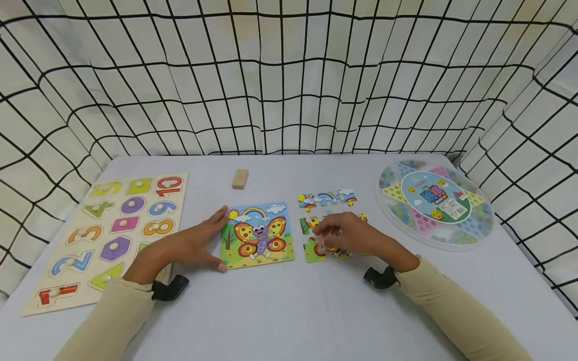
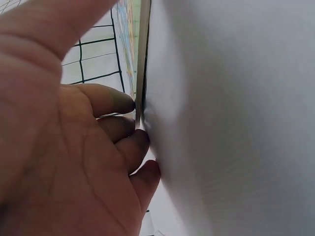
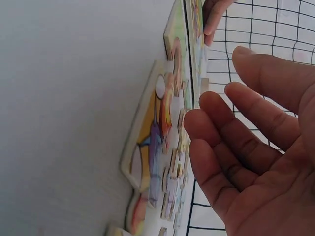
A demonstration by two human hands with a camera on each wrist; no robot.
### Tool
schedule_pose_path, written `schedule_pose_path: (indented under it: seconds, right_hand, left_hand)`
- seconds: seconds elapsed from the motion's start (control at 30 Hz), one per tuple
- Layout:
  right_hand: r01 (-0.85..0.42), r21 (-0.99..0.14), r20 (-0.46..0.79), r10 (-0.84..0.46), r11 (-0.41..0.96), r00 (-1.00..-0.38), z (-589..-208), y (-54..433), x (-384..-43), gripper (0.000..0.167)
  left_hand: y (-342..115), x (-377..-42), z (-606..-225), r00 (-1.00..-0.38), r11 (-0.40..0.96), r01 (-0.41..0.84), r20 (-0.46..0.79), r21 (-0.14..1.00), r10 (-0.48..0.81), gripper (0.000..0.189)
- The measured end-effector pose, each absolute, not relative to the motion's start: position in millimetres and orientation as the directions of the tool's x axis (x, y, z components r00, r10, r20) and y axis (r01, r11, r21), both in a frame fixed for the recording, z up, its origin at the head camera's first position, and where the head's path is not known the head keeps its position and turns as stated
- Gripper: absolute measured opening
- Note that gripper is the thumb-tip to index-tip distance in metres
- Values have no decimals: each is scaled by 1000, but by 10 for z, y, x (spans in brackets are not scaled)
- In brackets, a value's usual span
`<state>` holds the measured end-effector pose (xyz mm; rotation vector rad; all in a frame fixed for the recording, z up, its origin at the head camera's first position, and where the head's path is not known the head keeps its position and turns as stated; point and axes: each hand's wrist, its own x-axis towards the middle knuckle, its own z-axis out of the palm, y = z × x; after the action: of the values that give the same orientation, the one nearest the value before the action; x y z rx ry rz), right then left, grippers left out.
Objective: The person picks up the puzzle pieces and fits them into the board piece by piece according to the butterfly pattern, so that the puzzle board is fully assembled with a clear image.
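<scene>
A square butterfly picture board [image 1: 257,236] lies on the table in front of the person. My left hand [image 1: 198,243] rests at its left side, fingers spread, fingertips at the upper left corner and thumb by the lower left one. The left wrist view shows those fingertips [image 2: 129,104] right at the board's thin edge. To the right, several loose puzzle pieces [image 1: 314,250] with parts of the same picture are laid out in rows. Over them hovers my right hand [image 1: 349,233], its fingers loosely bent and holding nothing; it hides some of the pieces. Thick wooden pieces [image 3: 142,132] show beside the right palm.
On the left lies a wooden board of numbers and shapes [image 1: 101,240], partly under the left forearm. A small wooden block [image 1: 240,179] sits farther back. At right is a round, clear game case [image 1: 435,205]. Black netting [image 1: 282,75] over white cloth surrounds the table.
</scene>
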<state>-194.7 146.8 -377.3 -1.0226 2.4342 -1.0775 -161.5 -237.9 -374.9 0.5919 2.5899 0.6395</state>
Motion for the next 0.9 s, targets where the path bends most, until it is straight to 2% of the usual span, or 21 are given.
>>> schedule_pose_path:
  seconds: [0.3,0.6,0.9]
  right_hand:
    - [-469,-703,-44,-690,535,-722,-3791,1354,-1857,25]
    - [-570,-571,-57,-720,591,-691,-3764,1253,-1785,38]
    - [-559,-563,-64,-706,609,-705,-3752,1255,-1785,42]
  left_hand:
    - [-2385,-1616,-3765,-829,810,293,-287,508,480,123]
    - [-2388,-1605,-3781,-835,817,285,-289,501,469,121]
    - [-2397,-1607,-3786,-833,813,287,-287,506,473,122]
